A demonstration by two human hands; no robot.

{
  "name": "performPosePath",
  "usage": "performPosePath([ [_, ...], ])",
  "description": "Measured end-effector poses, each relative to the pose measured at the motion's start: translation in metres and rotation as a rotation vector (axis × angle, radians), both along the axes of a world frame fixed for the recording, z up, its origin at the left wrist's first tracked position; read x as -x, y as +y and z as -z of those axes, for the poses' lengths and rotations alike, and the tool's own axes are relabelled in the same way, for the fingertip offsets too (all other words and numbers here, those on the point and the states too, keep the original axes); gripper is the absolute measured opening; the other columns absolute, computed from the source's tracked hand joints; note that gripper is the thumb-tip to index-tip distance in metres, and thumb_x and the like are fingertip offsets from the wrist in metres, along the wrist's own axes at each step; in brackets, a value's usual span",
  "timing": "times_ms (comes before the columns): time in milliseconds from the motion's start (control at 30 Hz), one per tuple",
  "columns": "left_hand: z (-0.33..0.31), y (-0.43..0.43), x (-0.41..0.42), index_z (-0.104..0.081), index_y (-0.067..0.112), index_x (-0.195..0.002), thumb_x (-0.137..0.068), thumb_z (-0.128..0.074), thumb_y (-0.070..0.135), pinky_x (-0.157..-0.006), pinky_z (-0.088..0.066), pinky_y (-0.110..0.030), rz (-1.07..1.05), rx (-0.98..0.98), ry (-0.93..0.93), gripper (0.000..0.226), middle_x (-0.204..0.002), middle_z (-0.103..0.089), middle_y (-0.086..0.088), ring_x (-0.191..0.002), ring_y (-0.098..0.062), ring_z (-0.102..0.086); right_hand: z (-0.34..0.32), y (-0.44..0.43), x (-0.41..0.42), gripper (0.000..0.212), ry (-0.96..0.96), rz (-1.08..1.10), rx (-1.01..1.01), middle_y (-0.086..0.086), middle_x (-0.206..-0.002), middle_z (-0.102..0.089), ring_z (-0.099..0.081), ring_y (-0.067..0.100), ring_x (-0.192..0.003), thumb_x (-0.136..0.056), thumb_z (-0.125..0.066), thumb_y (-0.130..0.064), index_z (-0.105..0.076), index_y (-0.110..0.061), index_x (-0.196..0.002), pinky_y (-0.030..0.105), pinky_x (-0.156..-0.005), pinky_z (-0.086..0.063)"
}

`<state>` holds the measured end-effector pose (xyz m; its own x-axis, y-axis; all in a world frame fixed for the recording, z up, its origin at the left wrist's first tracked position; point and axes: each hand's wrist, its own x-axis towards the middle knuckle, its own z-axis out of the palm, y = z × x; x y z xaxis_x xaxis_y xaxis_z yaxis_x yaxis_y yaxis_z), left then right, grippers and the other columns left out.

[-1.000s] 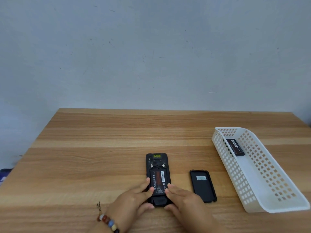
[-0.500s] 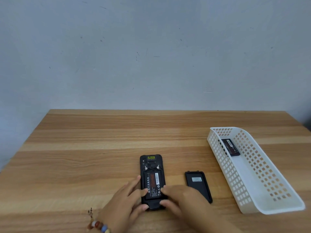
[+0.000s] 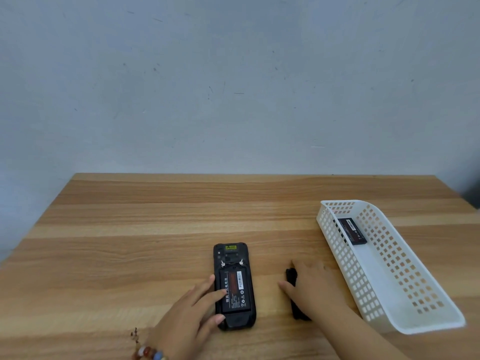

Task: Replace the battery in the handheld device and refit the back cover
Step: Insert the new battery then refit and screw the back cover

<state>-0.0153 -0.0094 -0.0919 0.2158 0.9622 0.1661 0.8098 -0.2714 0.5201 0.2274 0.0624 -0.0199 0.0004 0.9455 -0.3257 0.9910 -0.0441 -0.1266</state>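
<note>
Bead bracelet [image 3: 149,353] on left wrist. Left hand [image 3: 187,313] flat at device's left edge, fingers spread, index tip on battery [image 3: 235,291]. Device [image 3: 234,285] face down on table [image 3: 130,242], battery seated in open back. Right hand [image 3: 314,287] lies over back cover [image 3: 292,278], fingers loosely spread; grip cannot tell. White basket [image 3: 415,326] far right, second battery [image 3: 352,231] inside.

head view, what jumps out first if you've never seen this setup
The black handheld device lies face down at the table's near middle, back open with a battery seated inside, and the left hand rests on its left edge. Just right of it, the right hand covers the loose back cover. At far right, a white basket holds a second battery.
</note>
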Motion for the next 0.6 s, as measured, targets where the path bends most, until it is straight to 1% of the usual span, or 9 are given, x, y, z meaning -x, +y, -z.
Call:
performPosePath([
  [100, 0.001, 0.000, 0.000, -0.040, 0.045, -0.123, -0.085, -0.022, 0.069, -0.090, -0.046, -0.038, -0.009, 0.026, 0.002, 0.048, -0.137, -0.042, 0.009, -0.115, -0.017, -0.054, 0.000, 0.000, -0.002, 0.058, 0.032, -0.001, -0.027, 0.007, -0.134, -0.041, -0.047, 0.022, -0.117, -0.086, -0.050, -0.055, -0.039, -0.027, -0.136, 0.029, -0.095, -0.043],
  [200, 0.000, 0.000, 0.000, -0.040, 0.046, -0.124, -0.082, -0.021, 0.073, -0.096, -0.042, -0.039, -0.008, 0.067, -0.020, 0.053, -0.140, -0.036, 0.012, -0.121, -0.016, -0.048, 0.000, -0.002, -0.005, 0.057, 0.097, 0.021, -0.060, 0.005, -0.130, -0.044, -0.050, 0.019, -0.113, -0.084, -0.056, -0.052, -0.044, -0.025, -0.132, 0.027, -0.094, -0.045],
  [267, 0.000, 0.000, 0.001, -0.039, 0.053, -0.122, -0.078, -0.018, 0.077, -0.102, -0.035, -0.034, -0.006, 0.085, -0.038, 0.054, -0.142, -0.030, 0.017, -0.125, -0.012, -0.041, 0.001, -0.002, -0.007, 0.058, 0.165, 0.026, -0.097, 0.002, -0.129, -0.045, -0.051, 0.017, -0.112, -0.081, -0.061, -0.049, -0.046, -0.025, -0.132, 0.025, -0.093, -0.046],
  [300, -0.001, 0.000, 0.001, -0.036, 0.061, -0.118, -0.075, -0.015, 0.080, -0.105, -0.030, -0.029, -0.004, 0.107, -0.053, 0.052, -0.143, -0.025, 0.020, -0.128, -0.008, -0.036, -0.001, -0.003, -0.007, 0.060, 0.218, 0.023, -0.127, 0.001, -0.130, -0.045, -0.050, 0.015, -0.113, -0.081, -0.063, -0.046, -0.045, -0.025, -0.133, 0.023, -0.094, -0.045],
  [333, -0.003, 0.001, 0.001, -0.031, 0.069, -0.112, -0.071, -0.011, 0.083, -0.106, -0.026, -0.024, 0.002, 0.138, -0.068, 0.048, -0.143, -0.020, 0.024, -0.129, -0.003, -0.030, -0.002, -0.003, -0.007, 0.062, 0.287, 0.022, -0.164, -0.002, -0.131, -0.043, -0.048, 0.012, -0.113, -0.081, -0.065, -0.043, -0.043, -0.025, -0.136, 0.021, -0.094, -0.042],
  [400, -0.007, 0.001, 0.002, -0.025, 0.076, -0.103, -0.064, -0.004, 0.086, -0.104, -0.020, -0.015, 0.008, 0.182, -0.083, 0.045, -0.141, -0.014, 0.031, -0.129, 0.005, -0.020, -0.006, -0.002, -0.009, 0.065, 0.439, 0.020, -0.256, -0.007, -0.128, -0.042, -0.043, 0.004, -0.110, -0.080, -0.069, -0.036, -0.041, -0.026, -0.137, 0.014, -0.094, -0.037],
  [467, -0.012, 0.001, 0.003, -0.025, 0.078, -0.100, -0.062, -0.005, 0.087, -0.101, -0.017, -0.011, -0.007, 0.206, -0.118, 0.044, -0.139, -0.015, 0.033, -0.128, 0.008, -0.017, -0.013, -0.002, -0.009, 0.065, 0.575, -0.003, -0.366, -0.013, -0.121, -0.041, -0.039, -0.003, -0.107, -0.076, -0.074, -0.028, -0.042, -0.029, -0.132, 0.005, -0.093, -0.031],
  [500, -0.014, 0.001, 0.003, -0.025, 0.079, -0.100, -0.063, -0.007, 0.088, -0.101, -0.017, -0.009, -0.013, 0.214, -0.143, 0.042, -0.138, -0.017, 0.034, -0.128, 0.010, -0.019, -0.016, -0.003, -0.009, 0.064, 0.655, -0.019, -0.411, -0.015, -0.119, -0.042, -0.041, -0.005, -0.108, -0.074, -0.076, -0.024, -0.042, -0.034, -0.127, 0.005, -0.095, -0.032],
  [600, -0.026, 0.002, 0.002, -0.032, 0.078, -0.099, -0.062, -0.017, 0.089, -0.095, -0.018, 0.001, -0.061, 0.231, -0.246, 0.042, -0.127, -0.030, 0.038, -0.122, 0.012, -0.031, -0.025, -0.009, -0.007, 0.069, 1.018, -0.015, -0.444, -0.015, -0.120, -0.048, -0.049, 0.000, -0.119, -0.068, -0.080, -0.005, -0.041, -0.044, -0.110, 0.017, -0.108, -0.036],
])
